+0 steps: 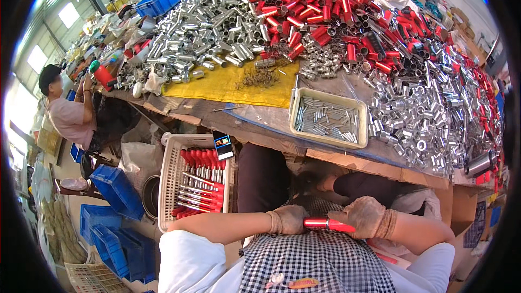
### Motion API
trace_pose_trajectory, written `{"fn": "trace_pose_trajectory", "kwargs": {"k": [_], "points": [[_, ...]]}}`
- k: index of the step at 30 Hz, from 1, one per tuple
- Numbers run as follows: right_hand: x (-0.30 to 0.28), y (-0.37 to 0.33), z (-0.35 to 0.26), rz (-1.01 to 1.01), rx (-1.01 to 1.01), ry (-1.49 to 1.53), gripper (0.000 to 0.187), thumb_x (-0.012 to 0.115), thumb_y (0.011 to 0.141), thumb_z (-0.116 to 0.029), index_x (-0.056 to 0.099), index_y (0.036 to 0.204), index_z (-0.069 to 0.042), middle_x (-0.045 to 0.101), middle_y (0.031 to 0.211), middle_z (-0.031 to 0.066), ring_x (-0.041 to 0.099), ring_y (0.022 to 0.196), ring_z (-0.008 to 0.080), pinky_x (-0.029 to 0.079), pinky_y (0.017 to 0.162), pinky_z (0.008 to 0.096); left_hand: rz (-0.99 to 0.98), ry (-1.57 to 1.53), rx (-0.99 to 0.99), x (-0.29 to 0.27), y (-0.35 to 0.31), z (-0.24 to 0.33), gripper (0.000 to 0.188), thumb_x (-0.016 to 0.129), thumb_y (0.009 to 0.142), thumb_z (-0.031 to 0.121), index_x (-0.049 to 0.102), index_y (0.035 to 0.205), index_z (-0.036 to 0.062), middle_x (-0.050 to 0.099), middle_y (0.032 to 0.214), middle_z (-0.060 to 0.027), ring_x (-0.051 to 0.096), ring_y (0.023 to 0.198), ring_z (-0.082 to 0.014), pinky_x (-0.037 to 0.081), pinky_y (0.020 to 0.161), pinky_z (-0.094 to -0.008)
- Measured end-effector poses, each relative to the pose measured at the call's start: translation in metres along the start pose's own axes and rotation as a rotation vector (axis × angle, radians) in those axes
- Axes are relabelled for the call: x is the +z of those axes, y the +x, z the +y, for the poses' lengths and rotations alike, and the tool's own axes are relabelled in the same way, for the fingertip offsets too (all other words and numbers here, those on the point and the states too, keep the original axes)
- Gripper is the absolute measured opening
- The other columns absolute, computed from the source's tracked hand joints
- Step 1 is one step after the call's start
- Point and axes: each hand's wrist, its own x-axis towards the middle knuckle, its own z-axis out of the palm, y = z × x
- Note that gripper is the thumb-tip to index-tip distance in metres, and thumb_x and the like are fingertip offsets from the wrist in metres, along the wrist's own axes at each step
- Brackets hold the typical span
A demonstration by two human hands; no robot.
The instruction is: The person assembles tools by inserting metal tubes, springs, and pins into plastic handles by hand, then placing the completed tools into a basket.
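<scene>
A red tube with a silver band (316, 222) lies level in front of my checkered apron (320, 260). My left hand (290, 220), in a brownish work glove, is closed around its left end. The right hand (363, 217), gloved likewise, grips the other end with the thumb along the red part. To the left of my knee stands a white plastic crate (163, 190) holding several red-handled tools with silver shafts (199, 191). A small device with a lit screen (223, 145) sits at the crate's far right corner.
On the bench ahead are heaps of silver tubes (206, 27), red tubes (309, 8) and silver collars (418, 125). A cream tray (328, 140) of metal pins sits near the edge, beside a yellow sheet (217, 91). Blue crates (116, 190) and a person (70, 111) are leftward.
</scene>
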Motion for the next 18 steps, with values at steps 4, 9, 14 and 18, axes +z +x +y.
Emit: {"fn": "trace_pose_trajectory", "kwargs": {"k": [4, 9, 14, 18], "points": [[0.002, 0.003, 0.013, 0.137, -0.060, 0.002, 0.037, 0.053, 0.085, -0.031, 0.056, 0.119, -0.017, 0.066, 0.083, 0.0113, 0.067, 0.076, 0.0289, 0.053, 0.062, 0.0436, 0.212, 0.057, 0.050, -0.016, -0.014, 0.009, 0.025, 0.061, 0.078, 0.027, 0.069, 0.093, 0.0104, 0.068, 0.087, -0.0192, 0.065, 0.087, -0.0364, 0.051, 0.077, -0.0436], [0.037, 0.016, 0.023, 0.631, -0.074, 0.934, 0.030, 0.070, 0.078, -0.019, 0.065, 0.106, -0.009, 0.067, 0.080, 0.0099, 0.066, 0.070, 0.0238, 0.053, 0.066, 0.0343, 0.547, 0.362, 0.036, -0.034, -0.006, -0.002, 0.018, 0.064, 0.074, 0.028, 0.068, 0.084, 0.0138, 0.068, 0.077, -0.0139, 0.068, 0.074, -0.0309, 0.054, 0.067, -0.0420], [0.019, 0.017, 0.025, 0.263, 0.207, 1.878, 0.023, 0.075, 0.077, -0.012, 0.063, 0.092, 0.000, 0.065, 0.079, 0.0089, 0.066, 0.070, 0.0179, 0.054, 0.069, 0.0296, 0.746, 0.733, 0.055, -0.071, -0.016, 0.004, 0.020, 0.066, 0.073, 0.032, 0.065, 0.075, 0.0120, 0.066, 0.069, -0.0112, 0.068, 0.064, -0.0274, 0.051, 0.055, -0.0403], [0.034, 0.017, 0.020, 0.268, 0.167, 2.113, 0.022, 0.073, 0.080, -0.011, 0.061, 0.093, 0.002, 0.064, 0.077, 0.0077, 0.065, 0.069, 0.0174, 0.054, 0.066, 0.0293, 0.683, 0.788, 0.096, -0.084, -0.014, 0.007, 0.030, 0.068, 0.075, 0.038, 0.064, 0.080, 0.0088, 0.066, 0.068, -0.0102, 0.067, 0.062, -0.0264, 0.051, 0.053, -0.0383]]}}
